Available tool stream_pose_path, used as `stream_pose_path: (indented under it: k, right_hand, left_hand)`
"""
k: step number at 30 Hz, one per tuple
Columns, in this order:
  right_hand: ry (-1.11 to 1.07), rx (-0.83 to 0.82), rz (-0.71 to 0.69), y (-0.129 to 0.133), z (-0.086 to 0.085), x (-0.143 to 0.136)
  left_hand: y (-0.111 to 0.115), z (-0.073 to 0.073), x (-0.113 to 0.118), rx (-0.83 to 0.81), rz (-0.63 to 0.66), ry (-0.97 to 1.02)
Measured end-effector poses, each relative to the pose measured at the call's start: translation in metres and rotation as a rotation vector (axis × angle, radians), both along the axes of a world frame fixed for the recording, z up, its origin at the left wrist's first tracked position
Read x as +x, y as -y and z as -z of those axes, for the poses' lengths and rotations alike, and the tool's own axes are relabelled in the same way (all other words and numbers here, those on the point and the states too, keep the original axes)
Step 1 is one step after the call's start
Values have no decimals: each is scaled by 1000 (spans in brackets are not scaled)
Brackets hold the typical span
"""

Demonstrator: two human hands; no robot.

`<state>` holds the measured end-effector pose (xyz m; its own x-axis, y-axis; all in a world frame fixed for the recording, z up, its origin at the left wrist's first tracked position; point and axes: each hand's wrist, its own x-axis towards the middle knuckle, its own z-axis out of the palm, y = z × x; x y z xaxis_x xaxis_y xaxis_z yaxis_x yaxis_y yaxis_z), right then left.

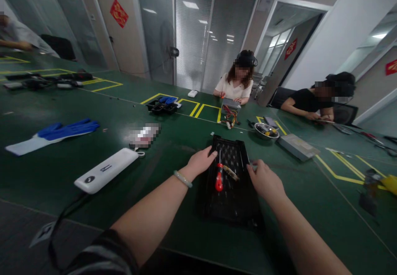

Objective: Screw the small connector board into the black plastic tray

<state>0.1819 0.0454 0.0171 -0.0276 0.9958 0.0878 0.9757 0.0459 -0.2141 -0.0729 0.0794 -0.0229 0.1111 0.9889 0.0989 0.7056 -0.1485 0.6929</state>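
Note:
A shallow black tray with a patterned bottom lies on the green table in front of me. My left hand grips its left rim, thumb over the edge. On the opposite side, my right hand holds the right rim, its fingers partly hidden. Inside the tray rests a screwdriver with a red and black handle, its shaft pointing away from me. Beside it is a small brownish piece whose kind I cannot make out.
To the left lie a white power bank with a cable and a blue-and-white glove. Beyond the tray are a metal bowl of parts, a grey metal box and a black organizer. Other people sit around the table.

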Motion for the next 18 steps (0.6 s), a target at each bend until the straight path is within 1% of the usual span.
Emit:
stream_pose_path:
  k: [1,4,7,10,12,14,15,18]
  right_hand:
    - [-13,51,-39,0,-4,-3]
    - [-67,142,-258,3,-9,-13]
    - [-105,148,-478,15,-6,-20]
    - [-138,45,-744,30,-7,-18]
    - [-177,-105,-882,38,-12,-14]
    - [-181,-253,-966,42,-19,-10]
    - [-164,-293,-989,44,-21,-9]
    - [-97,-320,-1018,45,-26,-7]
  left_hand:
    - [-1,0,0,-1,1,-2]
    - [-3,1,1,6,-3,-8]
    - [-4,2,1,12,-1,-11]
    - [-4,4,1,16,-2,-10]
    - [-5,6,1,14,1,-4]
    - [-7,9,1,8,7,4]
    - [-8,10,0,8,11,7]
    - [-10,14,-1,32,12,8]
